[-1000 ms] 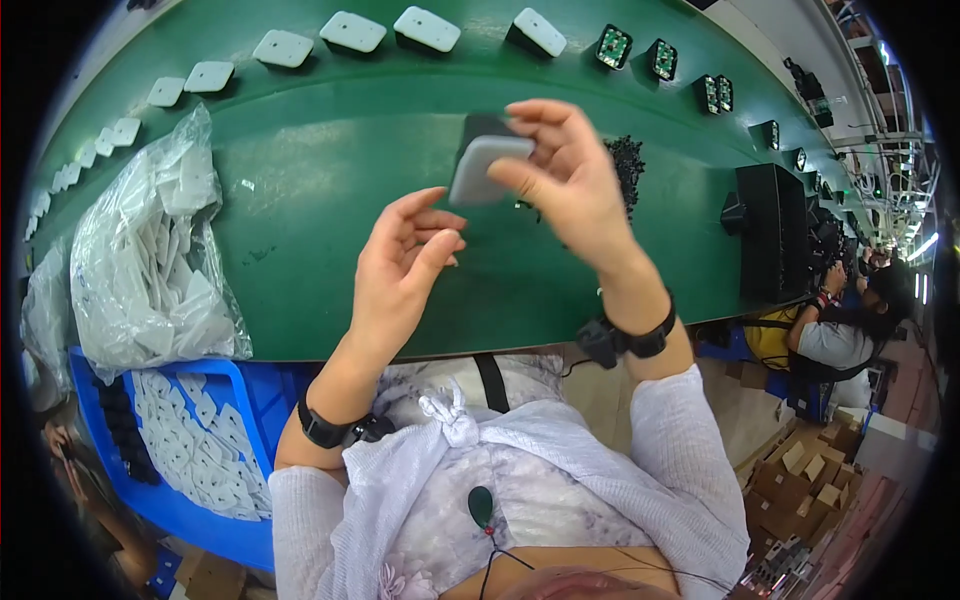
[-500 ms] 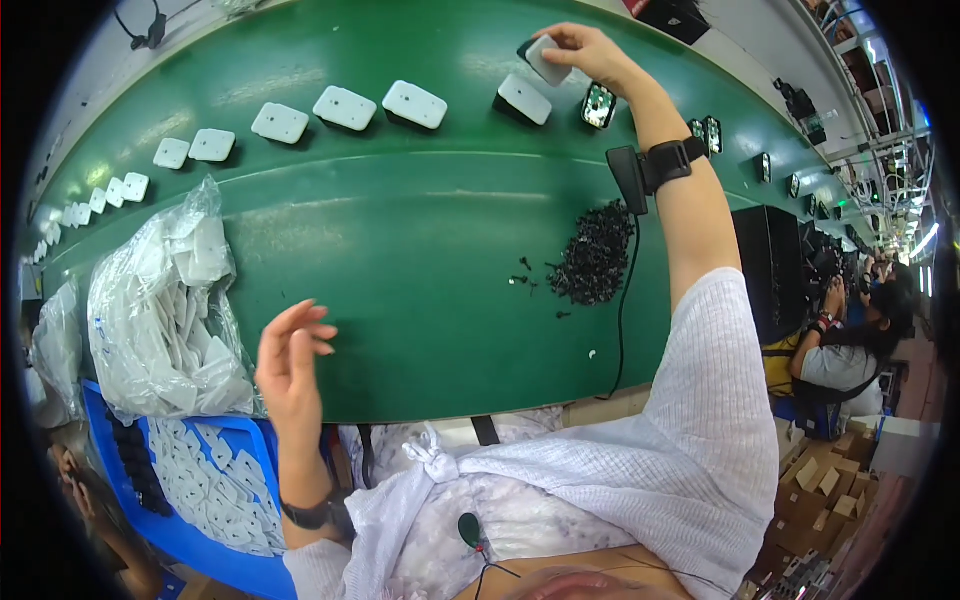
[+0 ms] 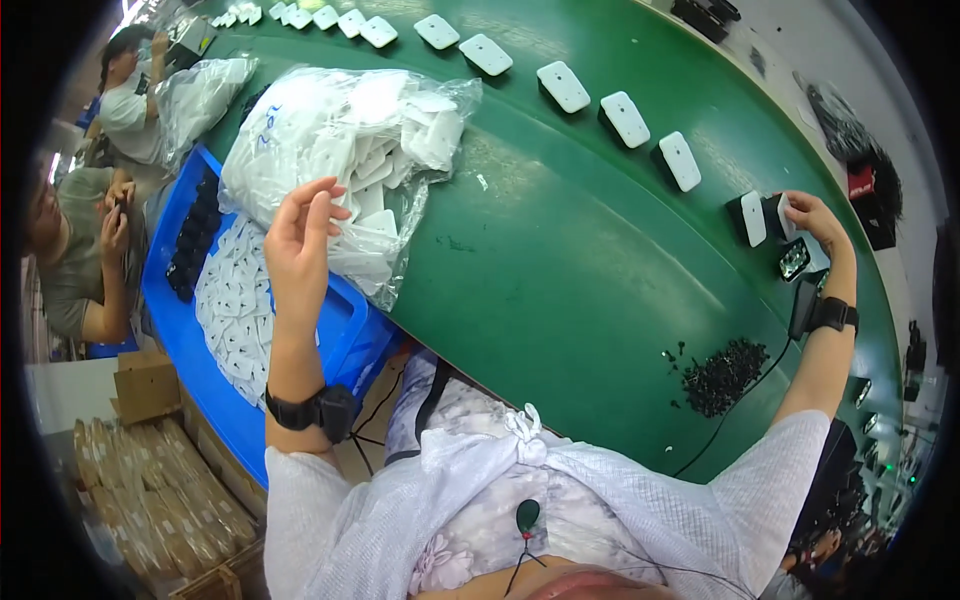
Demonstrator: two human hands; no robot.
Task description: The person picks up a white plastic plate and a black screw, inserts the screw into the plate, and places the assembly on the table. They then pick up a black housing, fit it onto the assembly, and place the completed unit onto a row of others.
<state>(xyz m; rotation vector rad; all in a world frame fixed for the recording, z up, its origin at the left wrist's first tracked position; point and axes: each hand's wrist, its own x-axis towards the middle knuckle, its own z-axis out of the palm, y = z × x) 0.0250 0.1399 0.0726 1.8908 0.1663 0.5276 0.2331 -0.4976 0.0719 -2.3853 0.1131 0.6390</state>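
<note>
At the right end of a curved row of boxes, my right hand grips a small black box with a white cover by its far edge. Just left of it stands another white-topped box. Nearer to me lies an open black casing with a green circuit board. My left hand is raised empty, fingers curved and apart, in front of a clear plastic bag of white plates. From this view I cannot tell whether it touches the bag.
A heap of small black parts lies on the green table, with a wristband cable beside it. At left, a blue tray holds white pieces and black parts. Other people sit at the far left.
The view has turned left, bringing the bag and blue tray further in. My left hand has moved to the bag. My right hand has lowered its box beside the row.
</note>
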